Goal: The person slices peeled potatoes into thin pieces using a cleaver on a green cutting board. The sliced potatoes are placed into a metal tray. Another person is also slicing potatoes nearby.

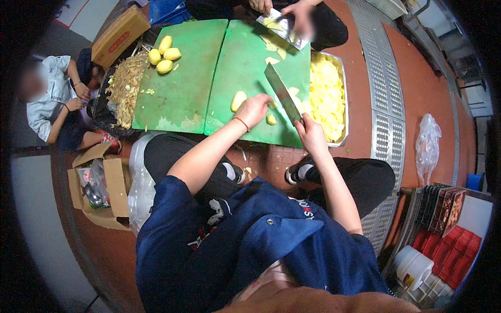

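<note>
My right hand [312, 135] grips the handle of a cleaver [282, 92], its blade slanting up and left over the right green cutting board [250, 58]. Left of the blade, my left hand [254, 111] is low over the board, its fingertips at a small potato piece [273, 105]; whether they pinch it I cannot tell. Another cut piece [271, 119] lies just below. A peeled potato [238, 101] rests beside my left hand. Potato slices [293, 92] lie right of the blade. Several whole peeled potatoes [164, 66] sit on the left green board [184, 86].
A metal tray [346, 98] of potato slices adjoins the boards at right. Peelings [125, 86] are heaped at left. Across the boards, a co-worker's hands [299, 19] hold a slicer [274, 24]. Another person [58, 94] sits at far left, near an open cardboard box [117, 184].
</note>
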`<action>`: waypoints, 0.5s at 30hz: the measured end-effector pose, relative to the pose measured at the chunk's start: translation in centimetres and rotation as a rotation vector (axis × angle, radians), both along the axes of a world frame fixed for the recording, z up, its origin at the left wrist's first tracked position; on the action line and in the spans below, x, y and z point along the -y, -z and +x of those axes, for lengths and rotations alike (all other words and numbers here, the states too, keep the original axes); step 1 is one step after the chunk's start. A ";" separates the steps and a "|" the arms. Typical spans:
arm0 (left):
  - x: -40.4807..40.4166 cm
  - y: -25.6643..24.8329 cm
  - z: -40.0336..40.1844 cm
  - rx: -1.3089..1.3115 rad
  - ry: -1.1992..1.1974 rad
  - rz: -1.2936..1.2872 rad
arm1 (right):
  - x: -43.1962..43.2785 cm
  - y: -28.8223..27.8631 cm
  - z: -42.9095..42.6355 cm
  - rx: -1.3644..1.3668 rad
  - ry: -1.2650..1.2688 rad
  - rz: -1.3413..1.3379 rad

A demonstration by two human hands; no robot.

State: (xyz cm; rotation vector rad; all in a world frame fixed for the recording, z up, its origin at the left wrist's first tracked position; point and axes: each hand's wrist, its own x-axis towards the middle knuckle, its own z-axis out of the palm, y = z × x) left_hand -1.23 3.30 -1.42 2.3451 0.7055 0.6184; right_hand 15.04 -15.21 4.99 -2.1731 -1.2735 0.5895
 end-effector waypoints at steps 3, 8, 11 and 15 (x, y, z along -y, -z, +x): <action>0.3 -3.4 -0.7 -0.022 -0.047 -0.037 | 0.4 0.4 -0.1 0.006 -0.042 -0.009; 2.7 -2.4 -1.7 0.002 0.199 0.097 | -0.2 1.5 0.5 0.028 -0.140 -0.104; 3.3 -0.8 -1.8 0.006 0.276 0.273 | 0.3 2.5 1.8 0.066 -0.011 -0.072; 2.8 -0.2 -1.7 0.003 0.312 0.295 | 0.7 1.0 2.6 0.068 0.006 -0.082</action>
